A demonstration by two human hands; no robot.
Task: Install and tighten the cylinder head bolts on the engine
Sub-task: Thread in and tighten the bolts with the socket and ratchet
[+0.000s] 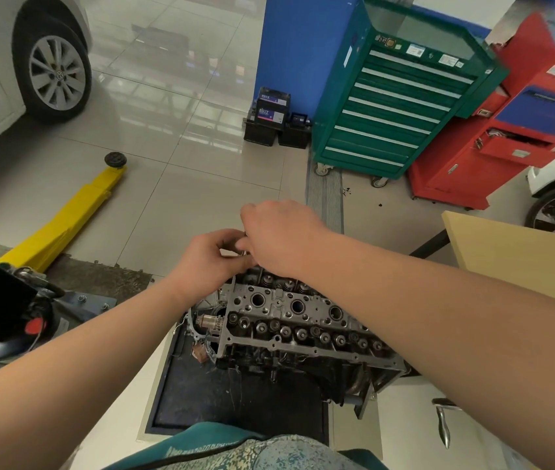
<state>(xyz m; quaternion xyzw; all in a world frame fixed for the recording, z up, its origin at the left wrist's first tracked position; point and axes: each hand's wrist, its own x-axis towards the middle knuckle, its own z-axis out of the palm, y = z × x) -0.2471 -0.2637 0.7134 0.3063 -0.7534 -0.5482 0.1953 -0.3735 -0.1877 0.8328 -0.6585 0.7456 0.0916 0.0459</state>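
Both hands meet just above the far edge of the cylinder head (289,317). My left hand (208,262) has its fingers curled, thumb and fingertips pinching something thin and metallic where it meets the right hand (279,232); I take it for a bolt (244,251), but only a sliver shows. The right hand arches over from 2 o'clock, knuckles up, fingers bent down out of sight, so I cannot tell whether it grips anything. Its forearm covers the head's right end and part of the far valve row. The head sits on the engine at centre, with three large round bores along its middle and a row of valve springs on the near side. Lower engine parts are dark and hard to read. At 10 o'clock lies a yellow lift arm (66,222); at 1 o'clock stands a green tool cabinet (395,106).
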